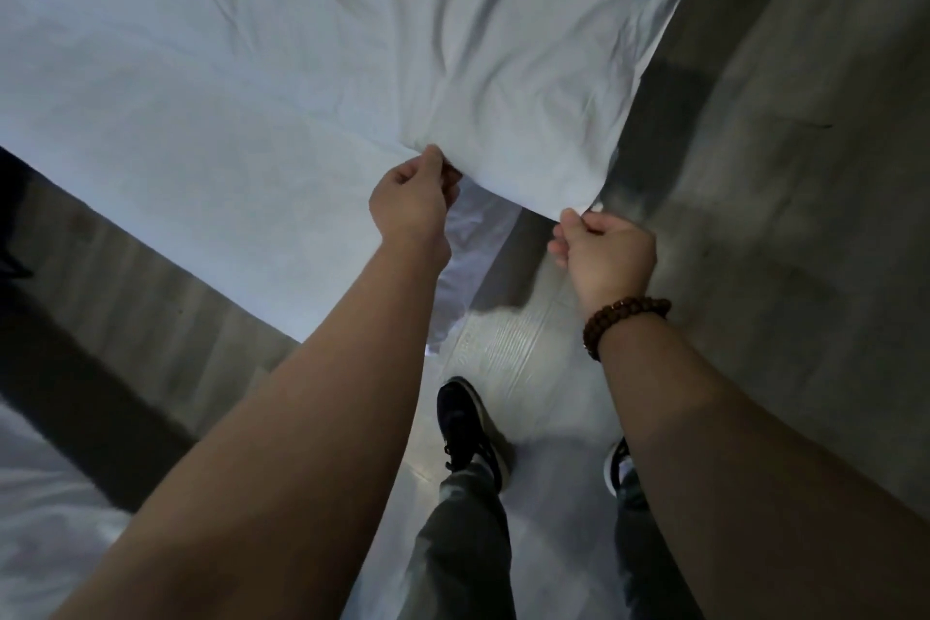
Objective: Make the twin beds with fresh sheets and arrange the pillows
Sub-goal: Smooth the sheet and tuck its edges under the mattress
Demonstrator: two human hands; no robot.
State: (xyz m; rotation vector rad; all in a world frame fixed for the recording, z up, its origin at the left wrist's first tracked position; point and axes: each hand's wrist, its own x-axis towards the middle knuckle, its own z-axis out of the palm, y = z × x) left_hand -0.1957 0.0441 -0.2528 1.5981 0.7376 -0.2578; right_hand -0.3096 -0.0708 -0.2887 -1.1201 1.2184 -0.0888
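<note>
Right side and lower left: grey plank floor [805,166], shining pale at lower centre. Lower centre: dark sneaker [463,423] with a light sole, flat on the planks, at the end of a grey trouser leg [463,544]. Just right of it: second sneaker [618,466], half hidden. Mid-right: brown bead bracelet [621,322]. Left edge: dark shape [10,217], too dim to tell
</note>
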